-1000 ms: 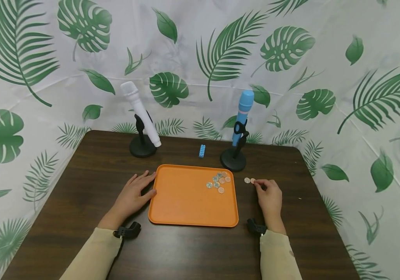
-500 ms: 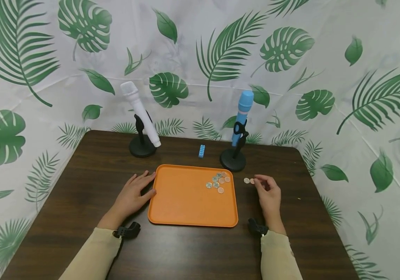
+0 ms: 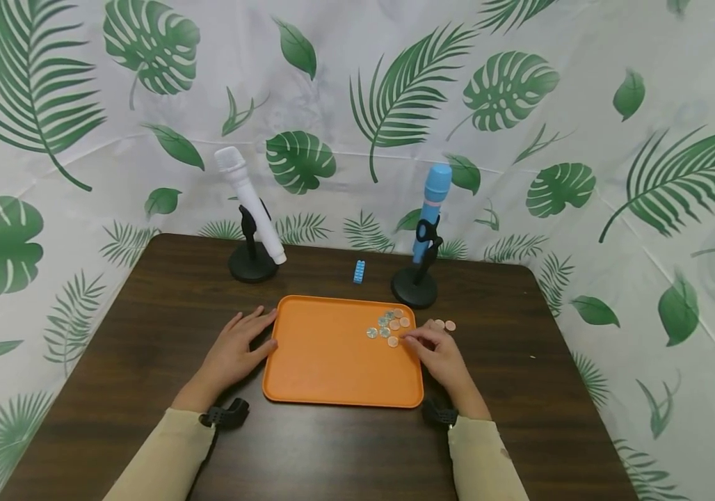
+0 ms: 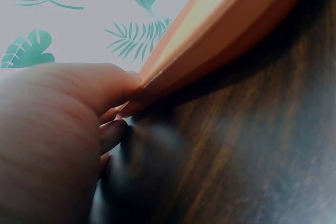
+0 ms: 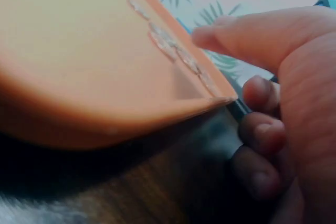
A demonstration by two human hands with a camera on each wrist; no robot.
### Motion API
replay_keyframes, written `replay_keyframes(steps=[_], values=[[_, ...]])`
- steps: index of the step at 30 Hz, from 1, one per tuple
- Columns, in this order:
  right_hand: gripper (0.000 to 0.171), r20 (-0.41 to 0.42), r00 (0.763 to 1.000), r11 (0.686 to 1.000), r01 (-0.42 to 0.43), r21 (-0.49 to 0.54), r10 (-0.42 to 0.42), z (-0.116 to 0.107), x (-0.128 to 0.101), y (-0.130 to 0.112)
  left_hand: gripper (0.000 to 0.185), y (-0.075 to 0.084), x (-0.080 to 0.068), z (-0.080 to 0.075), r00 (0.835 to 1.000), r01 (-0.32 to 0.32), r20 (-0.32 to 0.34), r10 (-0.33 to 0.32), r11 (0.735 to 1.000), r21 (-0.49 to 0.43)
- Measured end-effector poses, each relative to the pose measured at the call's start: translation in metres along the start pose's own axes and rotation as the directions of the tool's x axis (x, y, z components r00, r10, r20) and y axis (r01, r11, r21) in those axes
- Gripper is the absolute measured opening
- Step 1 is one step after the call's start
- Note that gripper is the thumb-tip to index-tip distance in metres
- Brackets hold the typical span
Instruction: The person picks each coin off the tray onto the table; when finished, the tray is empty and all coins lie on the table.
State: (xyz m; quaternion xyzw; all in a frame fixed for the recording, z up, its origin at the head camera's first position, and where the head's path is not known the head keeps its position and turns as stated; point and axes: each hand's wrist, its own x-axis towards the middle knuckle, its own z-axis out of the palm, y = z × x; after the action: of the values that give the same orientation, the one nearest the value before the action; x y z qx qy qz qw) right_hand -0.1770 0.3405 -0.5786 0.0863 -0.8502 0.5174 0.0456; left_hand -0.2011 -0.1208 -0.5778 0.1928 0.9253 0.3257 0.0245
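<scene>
**Right hand over the coin pile at the tray's right edge**

Head view: a person in beige sleeves sits at a dark wood-grain table (image 3: pixel 145 334) w/ a flat, rounded-corner orange plastic tray (image 3: pixel 326 362) in front; the left hand (image 3: pixel 235 351) lies relaxed and flat on the table, fingers straight, thumb and fingertips touching the tray's left rim, holding nothing. The right hand (image 3: pixel 442 358) reaches over the tray's right rim, index finger and thumb drawn together at a small round coin (image 3: pixel 393 342) on the tray surface; whether it pinches a coin or only touches it, I cannot tell; the other fingers are curled under, per the right wrist view. A loose cluster of coins (image 3: pixel 389 324), copper and silver, thin discs, lies in the tray's far right corner, just beside the fingertips; two more coins (image 3: pixel 445 325) lie on the bare table just right of the tray. Behind: a white mic (image 3: pixel 247 202) tilted on a black round stand, a blue mic (image 3: pixel 429 209) nearly upright on another, a small blue studded brick (image 3: pixel 358 271) between them; leaf-print fabric backdrop all round.
</scene>
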Motion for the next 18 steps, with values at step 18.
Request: replay_keyframes(steps=[18], values=[[0.011,0.100,0.986,0.966,-0.106,-0.237,0.132,0.004,0.001,-0.011,0.071,0.001,0.000,-0.001,1.000,0.002,-0.003,-0.002,1.000,0.011]])
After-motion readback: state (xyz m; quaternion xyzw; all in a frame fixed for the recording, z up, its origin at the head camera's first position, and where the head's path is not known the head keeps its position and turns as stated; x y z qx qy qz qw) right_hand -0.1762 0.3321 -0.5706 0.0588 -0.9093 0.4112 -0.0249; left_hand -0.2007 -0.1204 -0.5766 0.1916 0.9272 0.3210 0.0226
